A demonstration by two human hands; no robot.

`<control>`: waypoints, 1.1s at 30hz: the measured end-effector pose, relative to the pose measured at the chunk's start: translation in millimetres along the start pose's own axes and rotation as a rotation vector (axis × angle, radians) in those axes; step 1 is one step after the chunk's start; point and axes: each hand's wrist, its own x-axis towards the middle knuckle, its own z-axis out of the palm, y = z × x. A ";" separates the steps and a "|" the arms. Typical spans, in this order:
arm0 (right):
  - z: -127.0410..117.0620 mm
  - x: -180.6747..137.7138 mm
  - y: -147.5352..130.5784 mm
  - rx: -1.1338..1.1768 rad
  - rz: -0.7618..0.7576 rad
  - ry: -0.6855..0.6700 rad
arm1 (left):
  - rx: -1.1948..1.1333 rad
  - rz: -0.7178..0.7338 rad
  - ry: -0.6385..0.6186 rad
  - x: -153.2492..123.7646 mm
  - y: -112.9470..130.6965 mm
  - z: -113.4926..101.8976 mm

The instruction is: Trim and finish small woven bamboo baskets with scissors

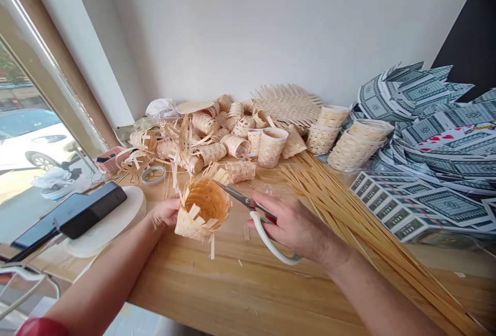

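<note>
My left hand (167, 212) grips a small woven bamboo basket (194, 226) by its left side, with part of the fingers hidden behind it. The basket is tilted so its mouth faces me, and loose strip ends stick out around the rim. In my right hand (296, 225) is a pair of scissors (267, 240) with white-and-grey handles. Their blades reach to the strips at the basket's upper right rim; whether they touch a strip I cannot tell. One thin strip hangs below the basket.
Behind lie a heap of small woven baskets (205, 124) and a roll of tape (153, 175). Long bamboo strips (349, 207) run along the right, beside folded playing-card pieces (445, 201). A phone on a black power bank (95, 211) stands at left. Small offcuts dot the wooden table (217, 289).
</note>
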 end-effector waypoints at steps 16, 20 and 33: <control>2.1 2.6 -1.2 -0.069 0.044 -0.025 | 0.017 -0.056 -0.033 -0.9 7.9 24.7; 2.8 2.0 -1.8 -0.024 0.046 -0.008 | 0.001 -0.065 -0.036 -2.9 6.8 19.3; 8.3 -1.2 0.0 0.042 0.026 -0.019 | -0.078 -0.082 -0.024 -5.6 -1.7 5.6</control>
